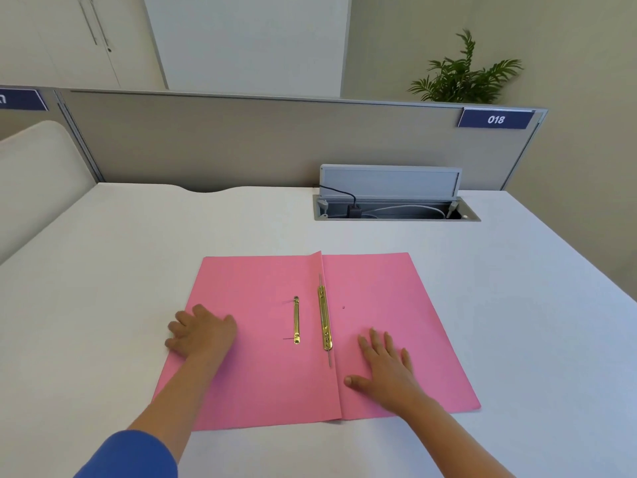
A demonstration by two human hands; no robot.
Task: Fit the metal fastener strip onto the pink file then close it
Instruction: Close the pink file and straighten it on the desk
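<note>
The pink file (262,374) lies open and flat on the white desk (138,257). A narrow gold fastener strip (296,320) rests on its left leaf. A wider gold bar (324,317) with thin prongs lies along the centre fold. My left hand (201,331) presses flat on the left leaf's outer edge, fingers spread over file and desk. My right hand (386,365) lies palm down on the right leaf, fingers apart, just right of the fold. Neither hand holds anything.
At the back right of the desk, an open cable box (396,207) shows a plug and cords under its raised lid. A grey partition (262,143) with a "018" label (495,119) borders the far edge. A plant (463,74) stands behind it.
</note>
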